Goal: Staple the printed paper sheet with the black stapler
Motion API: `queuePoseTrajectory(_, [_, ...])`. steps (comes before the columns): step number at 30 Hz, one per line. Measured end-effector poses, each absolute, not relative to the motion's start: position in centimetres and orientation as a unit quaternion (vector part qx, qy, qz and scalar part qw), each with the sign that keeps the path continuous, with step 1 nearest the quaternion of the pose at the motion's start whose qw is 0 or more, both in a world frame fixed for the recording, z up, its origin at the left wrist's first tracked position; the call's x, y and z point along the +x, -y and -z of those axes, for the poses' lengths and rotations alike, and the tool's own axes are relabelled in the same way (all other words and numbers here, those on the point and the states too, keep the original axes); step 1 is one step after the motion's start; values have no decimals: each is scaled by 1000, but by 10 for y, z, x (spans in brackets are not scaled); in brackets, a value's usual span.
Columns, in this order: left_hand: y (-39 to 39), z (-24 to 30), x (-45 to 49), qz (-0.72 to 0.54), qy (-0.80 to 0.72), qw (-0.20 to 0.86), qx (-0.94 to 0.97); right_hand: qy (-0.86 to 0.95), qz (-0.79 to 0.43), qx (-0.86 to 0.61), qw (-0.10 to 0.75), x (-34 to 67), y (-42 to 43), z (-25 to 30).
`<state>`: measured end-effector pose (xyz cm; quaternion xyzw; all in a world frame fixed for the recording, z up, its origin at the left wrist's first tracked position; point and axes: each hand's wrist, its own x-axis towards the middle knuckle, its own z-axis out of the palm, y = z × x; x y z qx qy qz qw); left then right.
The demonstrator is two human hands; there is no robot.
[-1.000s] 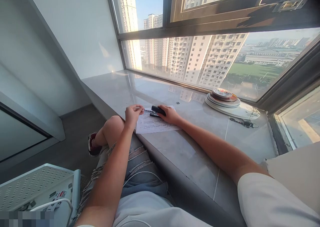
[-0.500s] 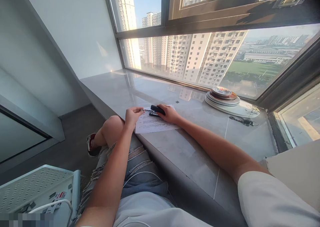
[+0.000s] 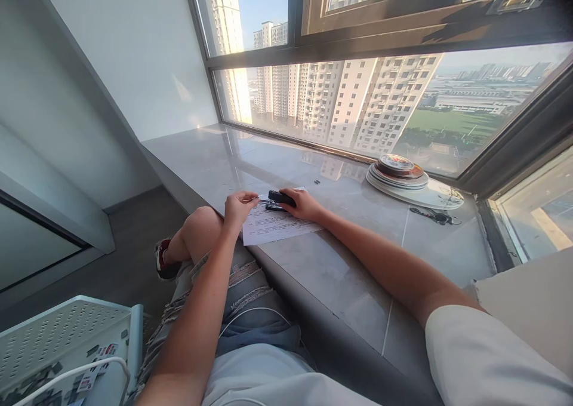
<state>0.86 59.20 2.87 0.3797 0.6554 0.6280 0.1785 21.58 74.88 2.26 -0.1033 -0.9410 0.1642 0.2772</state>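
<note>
Your right hand (image 3: 303,204) grips a black stapler (image 3: 278,197), halves parted, over printed paper (image 3: 282,230) by the bench's (image 3: 349,263) edge. Your left hand (image 3: 239,209) meets its metal end; whether that grip is closed, I can't tell. Squeezing could nip those fingers. Lower left, a white perforated tray (image 3: 71,325) holds small pieces (image 3: 45,373).

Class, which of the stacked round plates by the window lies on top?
The small round pale plate with reddish print: its whole face shows, while the wider plates beneath are partly covered.
</note>
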Motion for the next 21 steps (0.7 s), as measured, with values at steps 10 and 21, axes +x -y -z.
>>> queuePoseTrajectory(10, [-588, -32, 13, -579, -683, 174, 410, 942, -160, -100, 278, 215, -749, -22])
queuePoseTrajectory(21, [-589, -37, 18, -525, -692, 57, 491, 943, -157, -108, 272, 214, -750, -21])
